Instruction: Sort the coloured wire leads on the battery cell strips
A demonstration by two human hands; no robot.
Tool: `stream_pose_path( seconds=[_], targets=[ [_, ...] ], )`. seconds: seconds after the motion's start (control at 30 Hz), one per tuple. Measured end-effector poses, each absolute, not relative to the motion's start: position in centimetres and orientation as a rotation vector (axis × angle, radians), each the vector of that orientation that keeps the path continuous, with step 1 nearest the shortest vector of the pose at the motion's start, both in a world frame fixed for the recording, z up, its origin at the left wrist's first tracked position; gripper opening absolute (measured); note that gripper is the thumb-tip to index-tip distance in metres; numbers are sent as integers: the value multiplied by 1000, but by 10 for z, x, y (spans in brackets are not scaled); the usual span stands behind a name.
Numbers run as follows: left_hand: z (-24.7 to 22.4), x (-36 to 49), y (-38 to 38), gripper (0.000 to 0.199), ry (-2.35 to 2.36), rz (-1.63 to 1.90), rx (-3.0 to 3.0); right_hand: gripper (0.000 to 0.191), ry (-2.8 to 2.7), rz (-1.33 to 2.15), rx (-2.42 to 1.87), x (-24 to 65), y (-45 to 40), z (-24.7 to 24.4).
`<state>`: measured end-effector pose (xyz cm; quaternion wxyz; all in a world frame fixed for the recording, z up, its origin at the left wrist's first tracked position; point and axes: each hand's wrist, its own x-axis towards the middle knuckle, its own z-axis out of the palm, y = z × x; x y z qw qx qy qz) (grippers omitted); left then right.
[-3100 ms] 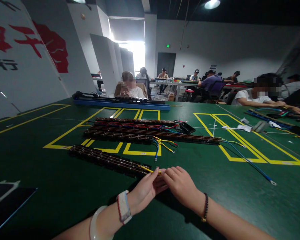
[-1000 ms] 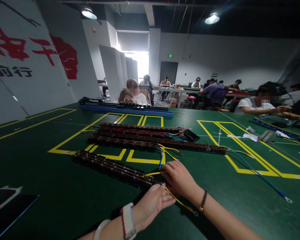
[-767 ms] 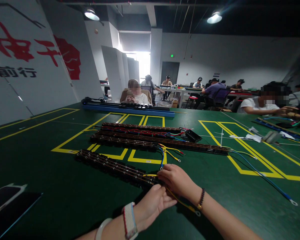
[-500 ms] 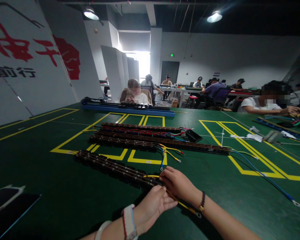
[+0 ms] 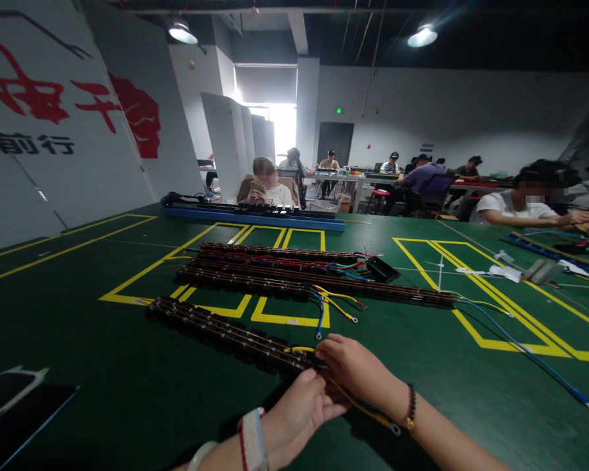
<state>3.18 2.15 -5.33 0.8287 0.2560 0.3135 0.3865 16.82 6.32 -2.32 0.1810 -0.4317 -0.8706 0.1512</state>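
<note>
A long black strip with copper-coloured rails point(image 5: 220, 332) lies slanted on the table, its near right end at my hands. My left hand point(image 5: 304, 405) is closed around that end from below, thumb on top and fingers beneath. My right hand point(image 5: 356, 366) bends over the same end in a pinch, its fingertips at a short stretch of yellow wire point(image 5: 299, 350). Just what lies between those fingertips is partly hidden. Below my right hand, a length of yellow wire runs out to a ring terminal point(image 5: 394, 429).
Beyond lie several similar black strips point(image 5: 255, 281) with blue and yellow wires, a small black box point(image 5: 381, 268) and a blue rail point(image 5: 255, 218). Yellow tape point(image 5: 515, 343) marks the green table point(image 5: 152, 373). A dark panel point(image 5: 24, 412) is at left. People sit across the table and behind.
The view has shifted slightly. Both hands stay at the strip's end, with the right hand's fingers a little lower. Across the table, a seated person's head and hands have moved slightly.
</note>
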Motion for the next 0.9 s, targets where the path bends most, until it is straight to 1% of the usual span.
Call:
stream_pose_path(
  seconds=[0.17,0.23,0.3,0.4,0.53,0.7,0.77,0.8,0.9],
  targets=[
    [-57,32,23,19,652,777,531,25,-2343,732,-1144,172,73,-21],
    [-55,32,24,18,667,766,542,24,-2325,782,-1148,173,76,-22],
    [-53,32,24,17,681,761,555,19,-2322,767,-1167,174,78,-23],
    [-52,33,24,17,683,758,562,16,-2350,699,-1181,175,79,-24],
    [-54,32,23,22,660,761,570,9,-2374,607,-1163,174,81,-28],
    [-52,32,23,18,676,748,560,11,-2496,256,-1225,168,81,-32],
    [-52,32,24,15,681,747,551,8,-2592,112,-1215,166,79,-32],
    [-52,32,24,13,687,749,545,7,-2635,65,-1194,166,79,-31],
    [-51,32,23,10,706,761,533,14,-2680,30,-1119,169,77,-32]
  ],
)
